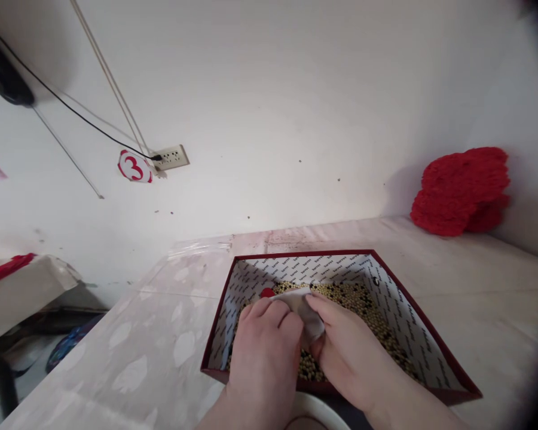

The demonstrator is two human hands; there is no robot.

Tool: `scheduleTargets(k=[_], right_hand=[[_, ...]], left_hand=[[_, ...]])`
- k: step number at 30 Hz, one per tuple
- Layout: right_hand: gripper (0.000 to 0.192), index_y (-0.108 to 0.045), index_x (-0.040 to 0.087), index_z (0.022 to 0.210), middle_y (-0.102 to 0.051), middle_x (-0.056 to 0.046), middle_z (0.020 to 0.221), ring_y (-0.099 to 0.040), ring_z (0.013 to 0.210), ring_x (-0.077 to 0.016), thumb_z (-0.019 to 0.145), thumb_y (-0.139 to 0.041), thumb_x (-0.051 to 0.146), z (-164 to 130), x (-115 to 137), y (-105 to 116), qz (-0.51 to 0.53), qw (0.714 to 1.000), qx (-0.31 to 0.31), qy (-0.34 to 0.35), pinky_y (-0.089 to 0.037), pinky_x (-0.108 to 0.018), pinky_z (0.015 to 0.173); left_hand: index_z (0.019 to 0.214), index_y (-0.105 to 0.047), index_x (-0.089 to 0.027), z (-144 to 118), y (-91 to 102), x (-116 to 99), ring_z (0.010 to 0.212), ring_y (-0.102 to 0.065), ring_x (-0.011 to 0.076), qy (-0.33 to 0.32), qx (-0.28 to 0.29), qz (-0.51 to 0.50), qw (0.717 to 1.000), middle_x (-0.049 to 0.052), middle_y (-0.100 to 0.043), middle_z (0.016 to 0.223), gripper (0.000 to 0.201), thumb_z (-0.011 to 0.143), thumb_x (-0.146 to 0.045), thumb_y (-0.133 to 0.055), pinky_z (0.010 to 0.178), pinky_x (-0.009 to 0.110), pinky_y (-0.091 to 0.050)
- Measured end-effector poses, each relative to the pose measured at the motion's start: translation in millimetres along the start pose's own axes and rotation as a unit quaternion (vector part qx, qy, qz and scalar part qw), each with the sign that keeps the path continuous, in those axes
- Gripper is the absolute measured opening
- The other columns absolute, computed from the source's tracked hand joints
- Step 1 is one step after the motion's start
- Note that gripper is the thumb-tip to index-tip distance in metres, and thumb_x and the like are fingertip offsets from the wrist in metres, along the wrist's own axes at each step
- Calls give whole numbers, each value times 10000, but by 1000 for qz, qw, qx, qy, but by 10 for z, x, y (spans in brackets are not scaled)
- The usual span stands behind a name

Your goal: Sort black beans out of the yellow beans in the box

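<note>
Both hands, left hand [264,346] and right hand [347,349], pinch the white cloth [305,310]; keep it low over the beans [363,301] inside the box [430,352].

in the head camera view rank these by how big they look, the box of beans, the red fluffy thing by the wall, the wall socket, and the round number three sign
1. box of beans
2. red fluffy thing
3. wall socket and number three sign: these look about alike, so no ranking. Both sit farther from the camera than the box, which makes them look smaller.

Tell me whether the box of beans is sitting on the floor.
No, the box of beans sits on the table, with both hands inside it.
</note>
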State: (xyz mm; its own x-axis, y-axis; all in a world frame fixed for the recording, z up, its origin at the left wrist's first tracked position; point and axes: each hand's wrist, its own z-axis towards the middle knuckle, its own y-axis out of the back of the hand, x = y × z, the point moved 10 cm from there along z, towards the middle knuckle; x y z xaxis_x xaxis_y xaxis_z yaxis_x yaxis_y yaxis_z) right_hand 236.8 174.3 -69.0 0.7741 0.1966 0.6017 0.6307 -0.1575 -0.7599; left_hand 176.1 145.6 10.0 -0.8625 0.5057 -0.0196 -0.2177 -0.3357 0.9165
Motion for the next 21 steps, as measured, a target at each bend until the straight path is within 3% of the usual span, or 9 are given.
scheduleTargets(k=[11,21], right_hand=[[81,-679,195,785,-652,4,722,-573,666,-133,761,-603,188,-96,-70,-228,15,994,92,-54,-447,-219,548],[55,-658,185,690,-639,13,673,-529,603,-95,738,-632,173,-53,-59,-133,14,998,54,-40,-426,-186,531]], left_hand=[[688,-581,-191,26,311,265,752,-526,193,49,-124,-21,991,27,-594,742,195,866,-179,-503,700,350,-416],[767,-617,-192,-1,232,21,773,-535,202,-17,-106,-13,994,25,-618,767,122,846,-150,-534,736,385,-412]])
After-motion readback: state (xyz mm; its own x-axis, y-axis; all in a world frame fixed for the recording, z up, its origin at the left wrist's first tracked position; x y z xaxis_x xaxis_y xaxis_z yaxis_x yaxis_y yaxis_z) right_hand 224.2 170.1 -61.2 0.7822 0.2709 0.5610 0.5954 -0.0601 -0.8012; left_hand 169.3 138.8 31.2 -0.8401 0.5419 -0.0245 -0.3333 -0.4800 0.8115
